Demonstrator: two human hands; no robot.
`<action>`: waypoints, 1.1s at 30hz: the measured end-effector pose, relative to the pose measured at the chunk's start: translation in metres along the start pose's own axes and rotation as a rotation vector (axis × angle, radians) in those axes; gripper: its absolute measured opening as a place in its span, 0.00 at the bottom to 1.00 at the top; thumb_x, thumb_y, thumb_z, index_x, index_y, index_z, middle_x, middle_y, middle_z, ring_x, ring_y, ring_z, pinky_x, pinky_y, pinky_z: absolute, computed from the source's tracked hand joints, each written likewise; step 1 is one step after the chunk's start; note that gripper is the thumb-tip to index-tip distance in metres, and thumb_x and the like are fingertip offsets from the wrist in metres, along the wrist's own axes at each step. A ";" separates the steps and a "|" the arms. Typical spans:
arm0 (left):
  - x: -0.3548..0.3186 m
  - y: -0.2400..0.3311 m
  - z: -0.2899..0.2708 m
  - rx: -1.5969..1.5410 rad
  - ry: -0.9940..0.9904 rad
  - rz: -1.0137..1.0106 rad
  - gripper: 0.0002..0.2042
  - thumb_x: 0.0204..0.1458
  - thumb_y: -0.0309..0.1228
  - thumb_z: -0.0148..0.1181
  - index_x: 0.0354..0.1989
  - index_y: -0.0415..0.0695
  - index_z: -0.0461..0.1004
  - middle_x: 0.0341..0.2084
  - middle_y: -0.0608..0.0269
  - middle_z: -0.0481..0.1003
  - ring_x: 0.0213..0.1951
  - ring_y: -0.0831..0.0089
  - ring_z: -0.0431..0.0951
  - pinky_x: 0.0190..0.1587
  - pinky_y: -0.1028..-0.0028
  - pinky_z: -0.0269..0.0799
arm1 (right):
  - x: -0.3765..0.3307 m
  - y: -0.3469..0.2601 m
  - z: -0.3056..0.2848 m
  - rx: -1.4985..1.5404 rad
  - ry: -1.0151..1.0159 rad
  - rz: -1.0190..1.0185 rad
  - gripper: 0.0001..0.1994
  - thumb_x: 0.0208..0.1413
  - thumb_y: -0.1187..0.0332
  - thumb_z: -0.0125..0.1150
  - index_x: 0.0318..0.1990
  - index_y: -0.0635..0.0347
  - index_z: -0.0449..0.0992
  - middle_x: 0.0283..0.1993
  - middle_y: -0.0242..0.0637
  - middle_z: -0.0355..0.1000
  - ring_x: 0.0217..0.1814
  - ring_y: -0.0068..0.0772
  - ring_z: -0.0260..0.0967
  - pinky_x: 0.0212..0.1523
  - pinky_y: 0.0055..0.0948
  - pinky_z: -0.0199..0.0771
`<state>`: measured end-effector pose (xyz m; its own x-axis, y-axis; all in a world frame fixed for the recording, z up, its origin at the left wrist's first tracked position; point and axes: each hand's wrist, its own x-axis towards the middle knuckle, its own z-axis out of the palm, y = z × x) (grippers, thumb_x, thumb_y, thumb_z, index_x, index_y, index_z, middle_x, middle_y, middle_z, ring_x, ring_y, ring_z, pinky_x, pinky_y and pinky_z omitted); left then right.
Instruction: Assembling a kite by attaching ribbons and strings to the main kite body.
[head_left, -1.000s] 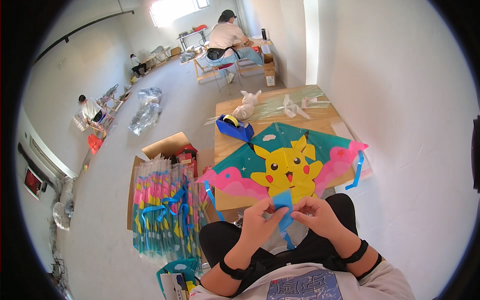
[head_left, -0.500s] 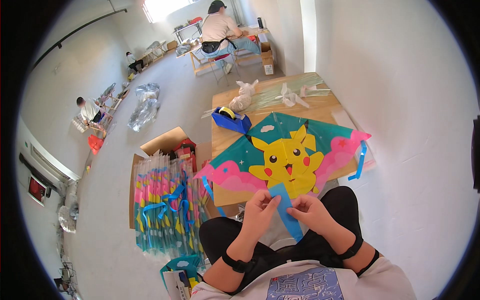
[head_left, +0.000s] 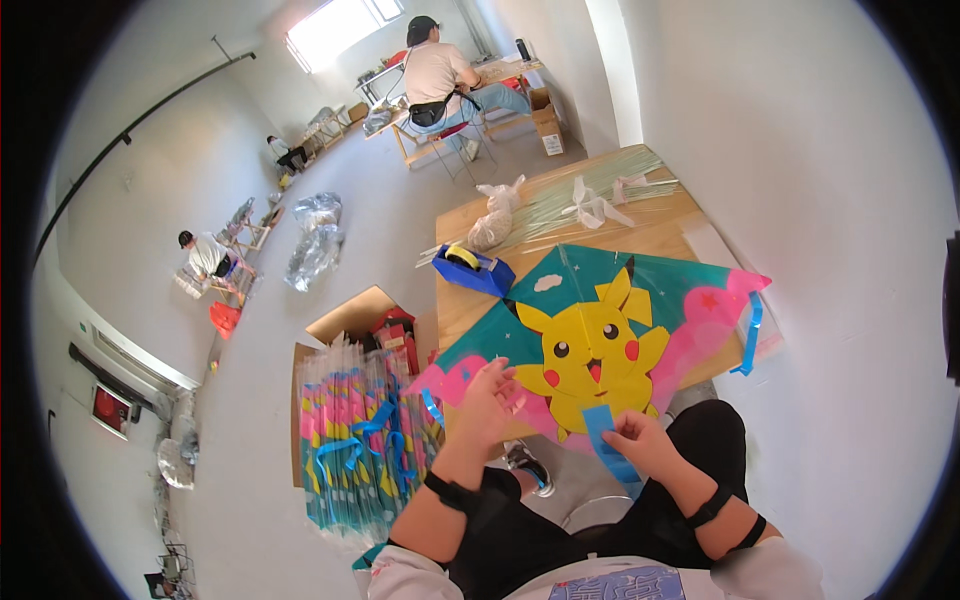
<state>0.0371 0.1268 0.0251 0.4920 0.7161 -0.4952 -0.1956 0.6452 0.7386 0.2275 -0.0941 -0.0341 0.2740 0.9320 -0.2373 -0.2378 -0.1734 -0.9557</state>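
Observation:
A teal and pink kite [head_left: 500, 335] with a yellow cartoon creature lies across the front of the wooden table. From its lower middle edge hangs a blue tail strip [head_left: 598, 430]. My right hand [head_left: 642, 444] pinches this strip just below the kite, thumb and fingers pressed together. Over the kite's left pink wing, my left hand [head_left: 490, 400] is raised with its fingers apart and nothing in them. A narrow blue ribbon [head_left: 752, 335] dangles from the right wing tip, and another [head_left: 432, 405] shows by the left one.
A blue tape dispenser [head_left: 474, 270] stands at the table's left edge. Behind the kite are thin pale sticks [head_left: 545, 215] and a tied plastic bag [head_left: 495, 215]. Left of the table, a cardboard box [head_left: 350, 312] holds several packed kites [head_left: 350, 440]. A seated person [head_left: 435, 75] works farther back.
My left hand has let go of the blue tail strip and moved left and up over the wing. My right hand still grips the strip. The whole view has shifted slightly.

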 end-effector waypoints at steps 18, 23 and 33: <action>0.248 0.106 0.011 -0.263 0.268 -0.215 0.23 0.66 0.52 0.38 0.64 0.54 0.60 0.60 0.42 0.55 0.61 0.44 0.59 0.63 0.40 0.57 | 0.044 0.007 -0.045 0.368 -0.324 0.058 0.08 0.59 0.70 0.65 0.40 0.59 0.72 0.35 0.24 0.72 0.36 0.12 0.67 0.37 0.17 0.68; 0.266 0.112 0.015 -0.209 0.409 -0.231 0.27 0.63 0.59 0.39 0.62 0.56 0.62 0.57 0.42 0.54 0.52 0.50 0.61 0.60 0.45 0.60 | 0.048 0.006 -0.047 0.389 -0.318 0.085 0.07 0.60 0.70 0.65 0.39 0.59 0.72 0.35 0.23 0.72 0.36 0.11 0.67 0.37 0.17 0.68; 0.285 0.113 0.012 0.120 0.534 -0.090 0.21 0.63 0.59 0.39 0.46 0.64 0.77 0.38 0.85 0.71 0.36 0.76 0.59 0.40 0.67 0.55 | 0.049 0.001 -0.045 0.434 -0.315 0.075 0.06 0.60 0.71 0.64 0.39 0.59 0.72 0.35 0.23 0.71 0.36 0.10 0.66 0.37 0.16 0.67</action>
<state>0.1656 0.4007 -0.0270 -0.0019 0.7151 -0.6990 -0.0594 0.6977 0.7139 0.2826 -0.0635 -0.0545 -0.0351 0.9839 -0.1750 -0.6275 -0.1580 -0.7624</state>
